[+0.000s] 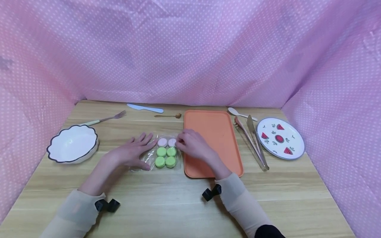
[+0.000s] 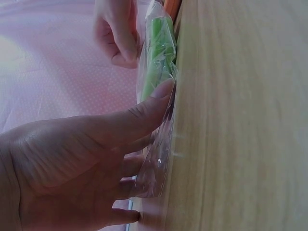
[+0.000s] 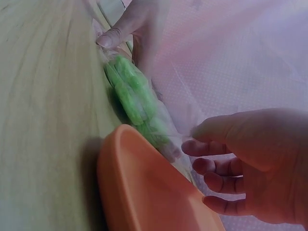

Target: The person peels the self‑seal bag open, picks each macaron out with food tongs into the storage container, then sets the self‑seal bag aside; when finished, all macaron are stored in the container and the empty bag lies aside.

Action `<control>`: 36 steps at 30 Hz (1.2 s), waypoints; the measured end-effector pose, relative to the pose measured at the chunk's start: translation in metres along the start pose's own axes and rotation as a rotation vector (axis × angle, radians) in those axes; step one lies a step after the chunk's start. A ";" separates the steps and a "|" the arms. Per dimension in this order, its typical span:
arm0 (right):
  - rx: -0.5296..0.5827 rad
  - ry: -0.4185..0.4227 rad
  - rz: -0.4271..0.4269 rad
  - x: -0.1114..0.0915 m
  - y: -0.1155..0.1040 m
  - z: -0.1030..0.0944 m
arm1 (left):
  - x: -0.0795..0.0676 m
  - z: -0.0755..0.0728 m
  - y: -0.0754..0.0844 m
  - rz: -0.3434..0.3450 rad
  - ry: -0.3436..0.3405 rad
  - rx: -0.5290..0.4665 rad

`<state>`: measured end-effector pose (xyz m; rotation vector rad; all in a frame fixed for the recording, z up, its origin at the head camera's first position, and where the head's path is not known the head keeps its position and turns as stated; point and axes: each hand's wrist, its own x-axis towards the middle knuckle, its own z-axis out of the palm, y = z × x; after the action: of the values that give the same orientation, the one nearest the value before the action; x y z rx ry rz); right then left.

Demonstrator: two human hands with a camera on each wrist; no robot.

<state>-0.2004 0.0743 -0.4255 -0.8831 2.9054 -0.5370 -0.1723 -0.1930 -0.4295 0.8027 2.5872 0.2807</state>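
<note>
Head view: flat clear-plastic bag (image 1: 166, 156) of round green and pale-pink macarons (image 1: 161, 152) lies between hands; left hand (image 1: 134, 152), fingers spread, rests on its edge, likely steadying; right hand (image 1: 192, 144) pinches opposite film, perhaps for tension.

Left hand (image 1: 135, 152), right hand (image 1: 191, 144), bagged macarons (image 1: 161, 152) between, orange tray (image 1: 220, 138) beside

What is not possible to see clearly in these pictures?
Head: part of the orange tray, behind the right grip and forearm.
Head: handle end of the fork, behind the scalloped bowl.
Left wrist: separate outlines of the green macarons, blurred by the plastic wrapper.
Right wrist: rest of the tray, cut by the bottom edge.
</note>
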 end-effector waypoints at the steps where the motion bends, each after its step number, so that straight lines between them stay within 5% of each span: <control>1: 0.002 0.001 -0.002 0.001 0.000 0.000 | 0.000 0.000 0.000 -0.002 0.001 -0.001; 21: -0.015 0.027 -0.022 0.003 0.010 0.000 | 0.001 -0.001 -0.001 -0.022 -0.014 -0.027; 36: 0.023 0.022 0.030 -0.017 0.034 -0.014 | 0.004 -0.002 -0.003 -0.049 0.030 -0.085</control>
<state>-0.2063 0.1144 -0.4253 -0.8344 2.9213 -0.5801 -0.1773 -0.1936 -0.4302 0.7096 2.5996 0.3875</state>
